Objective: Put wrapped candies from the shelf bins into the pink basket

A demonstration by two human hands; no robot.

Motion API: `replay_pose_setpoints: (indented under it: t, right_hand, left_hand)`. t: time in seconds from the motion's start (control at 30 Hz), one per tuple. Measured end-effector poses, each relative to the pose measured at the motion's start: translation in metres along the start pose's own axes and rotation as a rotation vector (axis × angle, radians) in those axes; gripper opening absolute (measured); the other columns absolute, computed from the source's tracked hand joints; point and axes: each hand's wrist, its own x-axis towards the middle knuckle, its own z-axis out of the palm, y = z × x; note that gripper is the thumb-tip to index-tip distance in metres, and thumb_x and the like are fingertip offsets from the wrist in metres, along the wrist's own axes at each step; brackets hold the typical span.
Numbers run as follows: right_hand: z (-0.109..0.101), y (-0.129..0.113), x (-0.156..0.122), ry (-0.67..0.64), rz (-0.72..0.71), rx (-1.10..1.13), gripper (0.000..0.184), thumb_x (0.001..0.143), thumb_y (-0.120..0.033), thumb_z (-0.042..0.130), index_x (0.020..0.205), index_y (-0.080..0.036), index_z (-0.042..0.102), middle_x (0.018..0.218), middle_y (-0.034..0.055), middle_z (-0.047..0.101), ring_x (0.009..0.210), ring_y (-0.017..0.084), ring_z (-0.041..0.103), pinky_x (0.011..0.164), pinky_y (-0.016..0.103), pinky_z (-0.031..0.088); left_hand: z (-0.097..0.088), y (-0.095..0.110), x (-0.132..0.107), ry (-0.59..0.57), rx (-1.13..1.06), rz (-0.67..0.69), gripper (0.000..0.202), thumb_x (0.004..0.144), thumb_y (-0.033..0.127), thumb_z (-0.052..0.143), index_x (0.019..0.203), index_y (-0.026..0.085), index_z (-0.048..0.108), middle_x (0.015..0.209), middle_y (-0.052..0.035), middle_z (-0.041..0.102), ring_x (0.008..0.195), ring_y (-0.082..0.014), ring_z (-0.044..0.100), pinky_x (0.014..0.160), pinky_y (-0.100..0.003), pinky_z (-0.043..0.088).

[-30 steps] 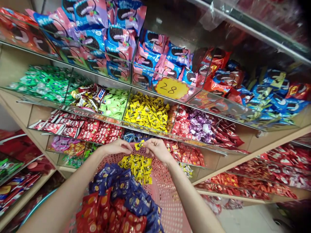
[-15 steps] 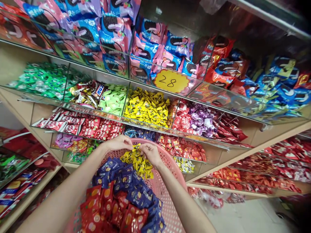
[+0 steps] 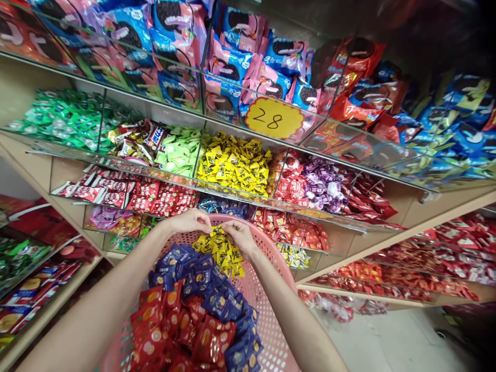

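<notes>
A pink perforated plastic basket (image 3: 271, 310) sits in front of me, holding heaps of red, dark blue and yellow wrapped candies. Over the yellow heap (image 3: 222, 253) at its far side, my left hand (image 3: 189, 221) and my right hand (image 3: 240, 235) meet, fingertips pinched together on one small yellow wrapped candy (image 3: 217, 231). Both forearms reach across the basket from below. Straight beyond the hands, a glass-fronted shelf bin (image 3: 236, 168) is full of the same yellow candies.
Tiered glass-fronted shelves hold bins of green, red, purple and mixed candies, with cookie packs on the top tier. A yellow price tag (image 3: 274, 119) reads 28. More red packets fill lower shelves at left and right. Grey floor shows at bottom right.
Both hands have come down with the yellow candy from above the basket rim to just over the yellow heap. The view has shifted slightly.
</notes>
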Motion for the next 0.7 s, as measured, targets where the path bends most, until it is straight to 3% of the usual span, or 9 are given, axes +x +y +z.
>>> replay_pose_setpoints:
  t: [0.2, 0.47, 0.7]
  right_hand:
    - [0.0024, 0.0018, -0.0039, 0.009, -0.014, 0.092, 0.026, 0.061, -0.042, 0.061, 0.065, -0.017, 0.054, 0.045, -0.0084, 0.038, 0.039, 0.004, 0.024, 0.039, 0.019, 0.018]
    - [0.0005, 0.0063, -0.0019, 0.034, 0.008, 0.225, 0.029, 0.06, -0.043, 0.062, 0.07, -0.017, 0.053, 0.047, -0.0088, 0.037, 0.039, 0.003, 0.025, 0.038, 0.018, 0.016]
    - [0.0033, 0.0044, -0.0058, 0.034, 0.038, 0.207, 0.03, 0.061, -0.045, 0.062, 0.066, -0.018, 0.051, 0.047, -0.0089, 0.037, 0.038, 0.003, 0.026, 0.037, 0.018, 0.017]
  left_hand:
    - [0.0011, 0.0039, -0.0018, 0.01, -0.138, -0.013, 0.024, 0.062, 0.039, 0.061, 0.066, 0.016, 0.064, 0.072, 0.0003, 0.061, 0.071, -0.0126, 0.054, 0.068, -0.022, 0.041]
    - [0.003, 0.0043, 0.0015, 0.041, -0.059, -0.066, 0.031, 0.061, 0.044, 0.061, 0.078, 0.018, 0.066, 0.08, 0.0002, 0.062, 0.076, -0.0132, 0.054, 0.07, -0.022, 0.041]
    - [0.0029, 0.0021, 0.0035, 0.048, -0.001, -0.005, 0.027, 0.063, 0.043, 0.059, 0.065, 0.016, 0.064, 0.071, 0.001, 0.058, 0.071, -0.0122, 0.051, 0.067, -0.021, 0.038]
